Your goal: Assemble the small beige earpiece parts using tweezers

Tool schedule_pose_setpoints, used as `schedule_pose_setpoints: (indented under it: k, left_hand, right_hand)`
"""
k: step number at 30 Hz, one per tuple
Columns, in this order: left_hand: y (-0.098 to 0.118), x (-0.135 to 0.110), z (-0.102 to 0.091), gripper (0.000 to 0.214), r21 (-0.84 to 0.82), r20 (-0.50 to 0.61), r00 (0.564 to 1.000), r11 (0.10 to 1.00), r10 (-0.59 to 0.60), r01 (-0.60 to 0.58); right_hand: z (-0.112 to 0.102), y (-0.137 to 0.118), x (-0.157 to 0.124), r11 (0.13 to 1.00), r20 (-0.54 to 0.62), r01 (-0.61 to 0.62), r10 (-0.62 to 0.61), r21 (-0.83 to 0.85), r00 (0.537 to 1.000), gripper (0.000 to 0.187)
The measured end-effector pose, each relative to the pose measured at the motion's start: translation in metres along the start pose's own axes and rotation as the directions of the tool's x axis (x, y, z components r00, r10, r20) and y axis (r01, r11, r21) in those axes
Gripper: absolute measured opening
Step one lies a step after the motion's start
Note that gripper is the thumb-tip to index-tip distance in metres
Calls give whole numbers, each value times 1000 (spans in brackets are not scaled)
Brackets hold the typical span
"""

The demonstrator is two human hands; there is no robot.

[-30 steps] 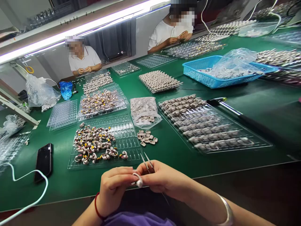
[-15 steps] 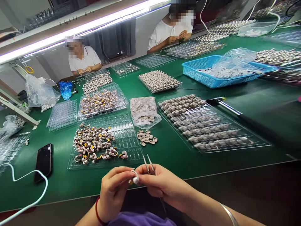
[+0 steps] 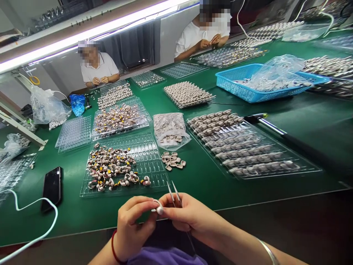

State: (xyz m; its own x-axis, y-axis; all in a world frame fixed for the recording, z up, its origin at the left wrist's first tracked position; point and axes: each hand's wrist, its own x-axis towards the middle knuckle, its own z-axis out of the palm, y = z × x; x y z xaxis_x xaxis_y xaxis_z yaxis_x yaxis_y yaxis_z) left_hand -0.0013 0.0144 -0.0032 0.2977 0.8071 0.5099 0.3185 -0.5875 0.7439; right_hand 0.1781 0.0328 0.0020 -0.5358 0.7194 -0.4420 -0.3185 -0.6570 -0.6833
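At the near table edge my left hand point(image 3: 132, 221) and my right hand point(image 3: 187, 215) meet, both pinching a small white rounded part point(image 3: 159, 209). My right hand also grips metal tweezers point(image 3: 173, 191), whose tips point away from me. Just beyond lies a clear tray point(image 3: 154, 176) bearing a heap of small parts with yellow and pink bits point(image 3: 110, 167). A little pile of beige shells point(image 3: 173, 161) sits loose on the green mat beside it.
A long clear tray of beige parts point(image 3: 248, 151) lies to the right, a plastic bag of shells point(image 3: 170, 129) ahead. A black phone point(image 3: 51, 187) and white cable point(image 3: 35, 206) lie left. A blue basket point(image 3: 248, 92) stands far right. Two other people work across the table.
My hands have shifted slightly; the white part has turned between my fingers and sits a little higher and to the left. The tweezers stay in my right hand.
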Motion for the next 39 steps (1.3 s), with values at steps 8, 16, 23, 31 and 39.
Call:
schedule_pose_setpoints:
  k: [8,16,23,31,39]
  left_hand:
    - [-5,-8,5,23,-127,-29,965,958,-261,255]
    - [-9,-15,11,15,-306,-81,874,847,-479,435]
    - [-7,-15,11,14,-340,-40,847,805,-529,487]
    - [-11,-14,12,14,-274,-14,848,818,-530,506]
    - [-13,-15,12,11,-248,-42,864,843,-501,477]
  right_hand:
    - [3,-1,-2,959,-76,131,-155,-253,985,44]
    - [6,0,0,890,0,262,-282,-373,959,46]
    - [3,2,4,920,-31,152,-174,-361,984,44]
    - [-1,0,6,820,37,270,-292,-504,956,29]
    - [1,0,4,769,31,278,-319,-576,947,19]
